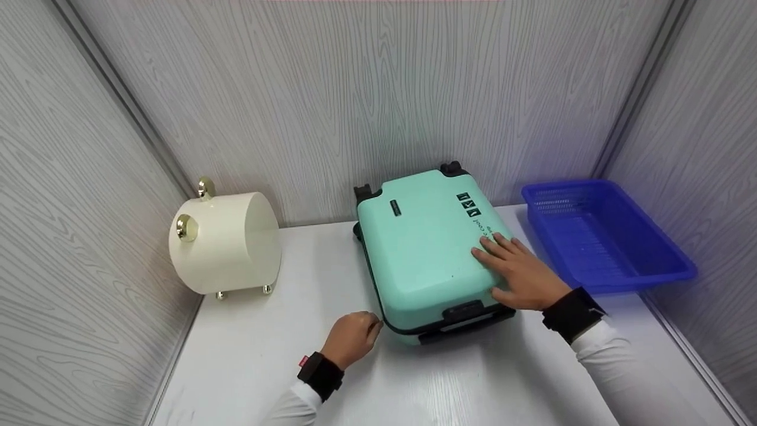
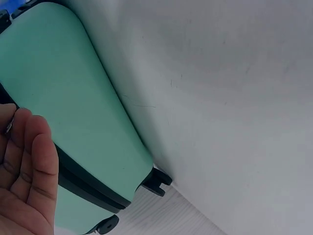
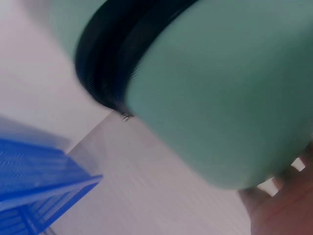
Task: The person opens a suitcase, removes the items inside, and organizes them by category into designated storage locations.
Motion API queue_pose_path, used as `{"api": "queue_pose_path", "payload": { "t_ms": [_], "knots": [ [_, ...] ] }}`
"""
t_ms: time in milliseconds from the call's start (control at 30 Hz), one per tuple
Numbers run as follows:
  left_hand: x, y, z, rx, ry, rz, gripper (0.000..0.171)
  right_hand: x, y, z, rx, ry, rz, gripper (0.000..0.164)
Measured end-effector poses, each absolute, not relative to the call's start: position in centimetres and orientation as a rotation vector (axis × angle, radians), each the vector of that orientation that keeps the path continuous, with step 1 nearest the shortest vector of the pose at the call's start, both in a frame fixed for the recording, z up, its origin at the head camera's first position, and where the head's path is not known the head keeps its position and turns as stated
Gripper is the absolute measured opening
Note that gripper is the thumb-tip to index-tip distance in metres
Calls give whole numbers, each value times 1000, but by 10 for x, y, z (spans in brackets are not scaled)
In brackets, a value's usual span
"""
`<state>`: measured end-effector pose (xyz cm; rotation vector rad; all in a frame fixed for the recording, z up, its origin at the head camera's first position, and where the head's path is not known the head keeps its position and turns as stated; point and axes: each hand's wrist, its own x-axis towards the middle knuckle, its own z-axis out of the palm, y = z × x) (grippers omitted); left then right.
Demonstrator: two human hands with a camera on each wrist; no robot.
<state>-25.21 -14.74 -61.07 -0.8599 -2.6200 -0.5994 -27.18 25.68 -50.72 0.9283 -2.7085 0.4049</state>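
Note:
A mint-green hard-shell suitcase (image 1: 429, 236) lies flat on the white table, its wheels towards the back wall and its handle side facing me. At its near left corner my left hand (image 1: 353, 338) has its fingers curled at the black zipper seam. In the left wrist view a small metal bit, apparently the zipper pull (image 2: 9, 128), shows between thumb and fingers of that hand (image 2: 27, 171). My right hand (image 1: 526, 275) rests with spread fingers on the lid's right side, near the printed lettering. The right wrist view is blurred; another metal zipper pull (image 3: 126, 117) hangs at the seam there.
A blue plastic basket (image 1: 597, 236) stands right of the suitcase, close to the right wall. On the left is a cream rounded box (image 1: 225, 242) with gold knobs and small feet. Wood-grain panels (image 1: 378, 89) enclose the table at the back and both sides.

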Motion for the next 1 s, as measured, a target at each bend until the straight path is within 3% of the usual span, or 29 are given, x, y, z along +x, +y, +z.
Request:
{"api": "queue_pose_path", "payload": {
  "t_ms": [133, 333, 533, 667, 1000],
  "knots": [
    [-251, -146, -613, -820, -2629, -616, 18, -262, 221, -511, 912, -2654, 397, 70],
    [-253, -142, -618, -791, -2624, -586, 20, -250, 141, -517, 873, -2548, 245, 91],
    [-251, -141, -621, -800, -2582, -585, 27, -246, 84, -531, 652, -2513, 108, 104],
    [-250, -141, -623, -808, -2561, -576, 27, -249, 66, -541, 531, -2499, 64, 106],
    [-252, -138, -625, -745, -2500, -543, 35, -255, 60, -545, 514, -2443, 62, 91]
  ]
}}
